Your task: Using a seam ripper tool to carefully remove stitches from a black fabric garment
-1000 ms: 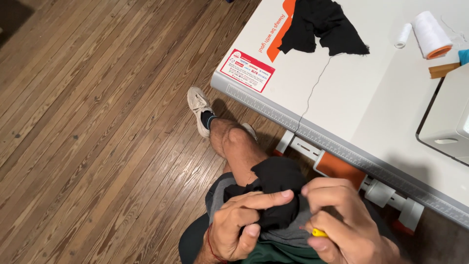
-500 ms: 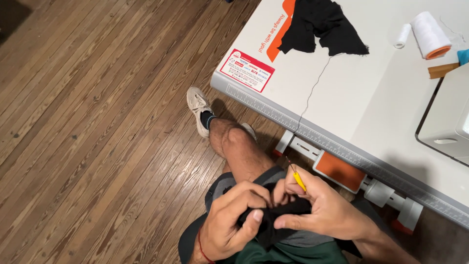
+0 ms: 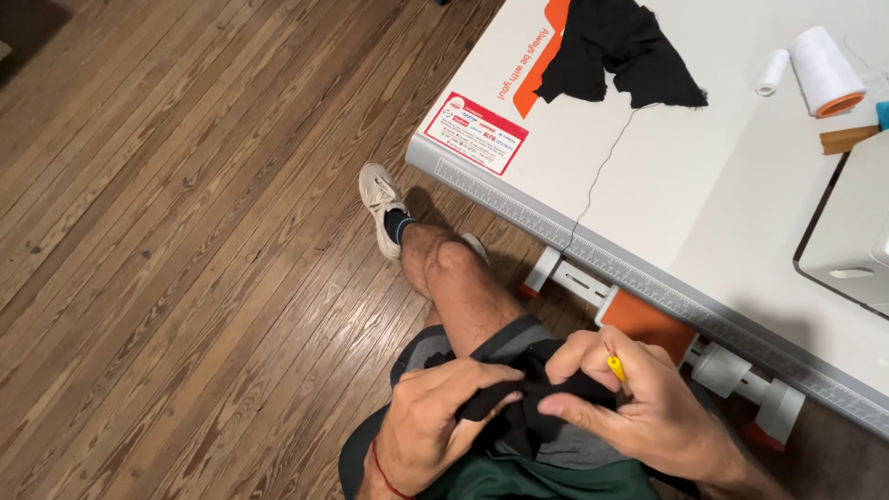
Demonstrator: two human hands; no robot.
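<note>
My left hand [image 3: 435,421] pinches one end of a small piece of black cloth [image 3: 519,398] over my lap. My right hand [image 3: 639,403] grips the other end of the same cloth and also holds a thin yellow-handled tool [image 3: 616,368] between its fingers, tip pointing up. Both hands sit close together above my grey shorts. A red band circles my left wrist. A second, larger piece of black cloth [image 3: 620,46] lies on the white table [image 3: 648,185], with a thin thread [image 3: 602,171] trailing from it toward the table's front edge.
A white thread cone [image 3: 824,69] and a small white spool [image 3: 770,72] stand at the table's far right, beside a white machine [image 3: 847,241]. A ruler strip runs along the table edge. My bare leg and white shoe [image 3: 380,204] rest on the wooden floor [image 3: 185,231].
My hands have shifted on the black cloth and spread it between them. The yellow tool, low in the right hand before, now sticks up between the right fingers.
</note>
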